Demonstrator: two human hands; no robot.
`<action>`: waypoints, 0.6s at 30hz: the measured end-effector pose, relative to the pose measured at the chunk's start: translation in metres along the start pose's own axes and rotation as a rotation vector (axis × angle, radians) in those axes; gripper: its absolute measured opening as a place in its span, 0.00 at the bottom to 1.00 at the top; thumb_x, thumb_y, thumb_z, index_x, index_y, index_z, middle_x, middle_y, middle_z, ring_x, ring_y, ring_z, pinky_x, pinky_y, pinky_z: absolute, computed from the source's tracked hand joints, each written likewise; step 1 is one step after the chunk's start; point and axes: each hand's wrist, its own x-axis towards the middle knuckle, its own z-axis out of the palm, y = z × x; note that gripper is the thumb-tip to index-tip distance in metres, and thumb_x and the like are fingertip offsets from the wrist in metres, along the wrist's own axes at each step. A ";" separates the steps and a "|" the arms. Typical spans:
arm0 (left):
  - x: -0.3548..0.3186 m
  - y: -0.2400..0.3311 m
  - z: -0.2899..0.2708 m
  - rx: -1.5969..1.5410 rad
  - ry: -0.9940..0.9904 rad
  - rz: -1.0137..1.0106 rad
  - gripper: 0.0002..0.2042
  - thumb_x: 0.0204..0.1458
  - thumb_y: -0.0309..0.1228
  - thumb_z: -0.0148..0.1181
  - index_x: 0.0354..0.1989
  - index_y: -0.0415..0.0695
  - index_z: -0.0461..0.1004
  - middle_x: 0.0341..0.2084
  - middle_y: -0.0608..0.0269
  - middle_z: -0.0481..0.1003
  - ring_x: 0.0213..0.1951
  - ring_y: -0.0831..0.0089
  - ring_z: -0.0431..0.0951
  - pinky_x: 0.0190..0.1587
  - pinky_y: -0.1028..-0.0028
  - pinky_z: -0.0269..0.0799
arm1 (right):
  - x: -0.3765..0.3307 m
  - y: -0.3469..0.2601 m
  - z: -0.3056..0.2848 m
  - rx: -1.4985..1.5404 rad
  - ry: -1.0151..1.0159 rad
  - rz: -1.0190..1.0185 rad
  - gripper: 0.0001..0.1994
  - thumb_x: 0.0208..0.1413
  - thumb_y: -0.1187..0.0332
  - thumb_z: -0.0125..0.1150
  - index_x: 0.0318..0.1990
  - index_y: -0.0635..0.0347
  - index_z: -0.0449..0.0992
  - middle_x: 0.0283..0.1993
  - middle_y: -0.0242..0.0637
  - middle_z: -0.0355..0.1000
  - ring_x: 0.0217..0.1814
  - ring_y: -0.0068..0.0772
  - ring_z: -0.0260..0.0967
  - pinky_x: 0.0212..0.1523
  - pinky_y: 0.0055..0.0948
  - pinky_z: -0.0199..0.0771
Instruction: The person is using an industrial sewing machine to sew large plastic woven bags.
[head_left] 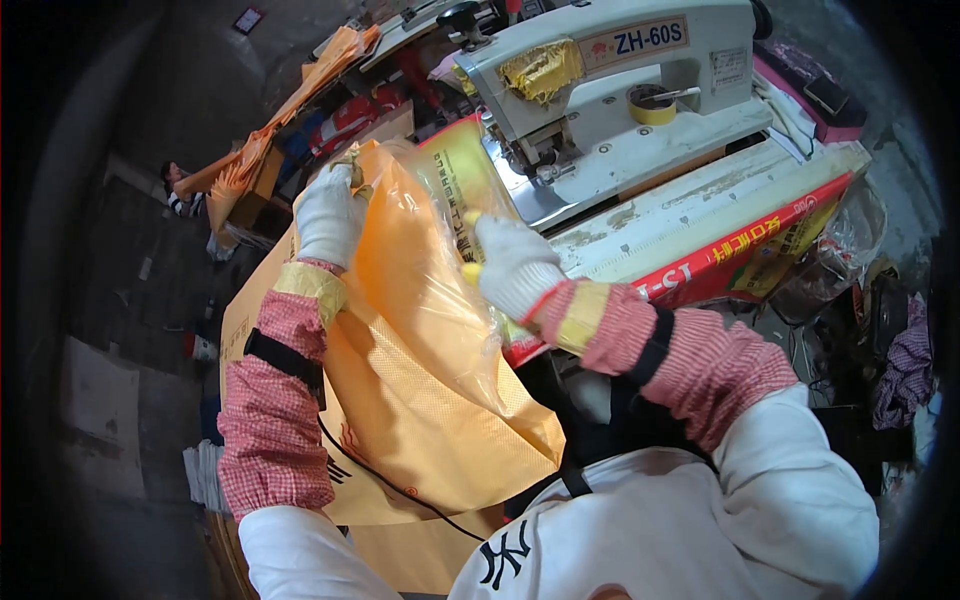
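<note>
My left hand (335,215), in a white glove with yellowish fingertips, is closed on the upper edge of an orange woven bag (450,385). The bag slopes down toward my lap, its lower edge folded and creased. Clear plastic film (425,255), seemingly a liner, lies along the bag's right side. My right hand (515,268), gloved the same way, is beside this film, left of the sewing machine (610,100). Its thumb and forefinger are apart; whether they touch the film I cannot tell. Part of my left fingers is hidden behind the bag's edge.
Yellow tape (652,105) sits on the machine's base. A red and yellow printed sheet (735,250) covers the machine table's front edge. More orange bags (300,90) lie on a far table. Another person (180,190) is at the far left. A clear plastic bag (840,245) hangs at right.
</note>
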 end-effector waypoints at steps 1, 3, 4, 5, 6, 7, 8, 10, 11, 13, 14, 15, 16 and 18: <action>0.004 0.002 0.000 0.002 -0.001 0.003 0.11 0.42 0.31 0.59 0.35 0.41 0.71 0.36 0.54 0.73 0.38 0.56 0.73 0.41 0.66 0.69 | 0.009 -0.006 0.002 0.019 0.184 0.161 0.23 0.40 0.58 0.63 0.43 0.61 0.67 0.39 0.46 0.69 0.43 0.48 0.67 0.41 0.40 0.68; 0.015 0.003 0.001 -0.004 0.030 -0.048 0.14 0.39 0.32 0.63 0.34 0.40 0.71 0.34 0.53 0.73 0.37 0.56 0.73 0.40 0.66 0.69 | 0.025 -0.021 0.007 -0.016 0.216 0.134 0.24 0.39 0.58 0.64 0.41 0.64 0.66 0.41 0.49 0.68 0.43 0.48 0.67 0.41 0.40 0.68; 0.021 0.002 0.000 0.012 0.057 -0.026 0.14 0.39 0.32 0.63 0.34 0.40 0.71 0.34 0.53 0.73 0.37 0.56 0.73 0.40 0.66 0.69 | 0.029 -0.032 0.011 -0.098 0.215 -0.031 0.22 0.41 0.59 0.62 0.41 0.64 0.66 0.40 0.49 0.68 0.44 0.48 0.67 0.42 0.40 0.67; 0.026 -0.001 0.000 -0.006 -0.059 -0.076 0.16 0.37 0.33 0.64 0.34 0.40 0.71 0.33 0.53 0.73 0.38 0.56 0.73 0.40 0.66 0.69 | 0.032 -0.044 0.016 -0.217 0.231 -0.191 0.20 0.43 0.60 0.59 0.41 0.64 0.67 0.39 0.49 0.68 0.45 0.47 0.66 0.44 0.40 0.66; 0.032 -0.003 -0.001 -0.026 -0.176 -0.132 0.17 0.35 0.34 0.65 0.34 0.41 0.72 0.33 0.52 0.73 0.39 0.57 0.73 0.40 0.66 0.69 | 0.029 -0.058 0.024 -0.187 0.071 -0.295 0.17 0.45 0.64 0.54 0.43 0.61 0.68 0.43 0.48 0.67 0.47 0.47 0.66 0.45 0.40 0.66; 0.036 -0.006 -0.001 -0.022 -0.178 -0.136 0.17 0.35 0.34 0.65 0.34 0.41 0.72 0.33 0.52 0.73 0.39 0.57 0.73 0.40 0.66 0.69 | 0.023 -0.072 0.034 -0.185 -0.056 -0.416 0.16 0.46 0.67 0.49 0.44 0.58 0.69 0.47 0.47 0.67 0.48 0.47 0.65 0.46 0.39 0.65; 0.042 -0.009 -0.003 -0.049 -0.204 -0.121 0.18 0.34 0.34 0.66 0.35 0.40 0.72 0.33 0.52 0.73 0.39 0.57 0.73 0.41 0.66 0.69 | 0.025 -0.086 0.041 0.103 -0.323 -0.239 0.18 0.48 0.67 0.48 0.48 0.56 0.67 0.52 0.46 0.64 0.53 0.45 0.63 0.49 0.40 0.64; 0.051 -0.016 -0.006 -0.081 -0.238 -0.082 0.19 0.34 0.33 0.66 0.37 0.40 0.71 0.35 0.51 0.72 0.39 0.56 0.73 0.42 0.66 0.68 | 0.022 -0.100 0.052 0.417 -0.571 -0.082 0.20 0.49 0.68 0.47 0.52 0.54 0.65 0.57 0.44 0.61 0.57 0.44 0.60 0.52 0.40 0.62; 0.056 -0.017 -0.008 -0.069 -0.245 -0.081 0.19 0.34 0.33 0.66 0.37 0.40 0.71 0.35 0.51 0.72 0.39 0.56 0.73 0.42 0.66 0.68 | 0.021 -0.105 0.055 0.324 -0.527 -0.206 0.22 0.50 0.68 0.46 0.56 0.51 0.61 0.61 0.40 0.56 0.60 0.42 0.57 0.55 0.39 0.59; 0.065 -0.018 -0.008 0.055 0.001 0.040 0.19 0.36 0.34 0.66 0.36 0.39 0.70 0.34 0.50 0.73 0.38 0.54 0.73 0.40 0.66 0.68 | 0.026 -0.110 0.055 0.239 -0.481 -0.330 0.25 0.51 0.68 0.46 0.59 0.48 0.57 0.65 0.36 0.51 0.63 0.40 0.53 0.58 0.39 0.56; 0.069 -0.018 -0.008 0.078 0.005 0.058 0.21 0.36 0.35 0.66 0.39 0.40 0.70 0.37 0.49 0.72 0.40 0.53 0.72 0.43 0.66 0.67 | 0.028 -0.110 0.053 0.206 -0.558 -0.338 0.26 0.51 0.69 0.45 0.60 0.47 0.54 0.66 0.35 0.48 0.64 0.40 0.52 0.59 0.39 0.55; 0.073 -0.017 -0.006 0.076 -0.004 0.061 0.21 0.36 0.35 0.66 0.39 0.40 0.70 0.37 0.49 0.72 0.40 0.53 0.72 0.43 0.66 0.67 | 0.031 -0.110 0.051 0.154 -0.598 -0.359 0.28 0.51 0.70 0.45 0.62 0.46 0.51 0.67 0.34 0.46 0.64 0.39 0.52 0.60 0.40 0.53; 0.076 -0.015 -0.005 0.215 0.067 0.135 0.22 0.37 0.36 0.65 0.41 0.40 0.70 0.39 0.49 0.71 0.42 0.53 0.70 0.46 0.66 0.66 | 0.033 -0.109 0.048 0.175 -0.636 -0.346 0.28 0.51 0.70 0.45 0.62 0.46 0.51 0.67 0.34 0.46 0.64 0.39 0.52 0.60 0.40 0.53; 0.081 -0.015 -0.002 0.350 0.133 0.211 0.23 0.37 0.38 0.65 0.42 0.40 0.69 0.40 0.50 0.71 0.44 0.53 0.69 0.48 0.66 0.65 | 0.035 -0.106 0.045 0.115 -0.714 -0.359 0.29 0.51 0.67 0.46 0.62 0.43 0.50 0.68 0.33 0.43 0.66 0.37 0.49 0.60 0.46 0.51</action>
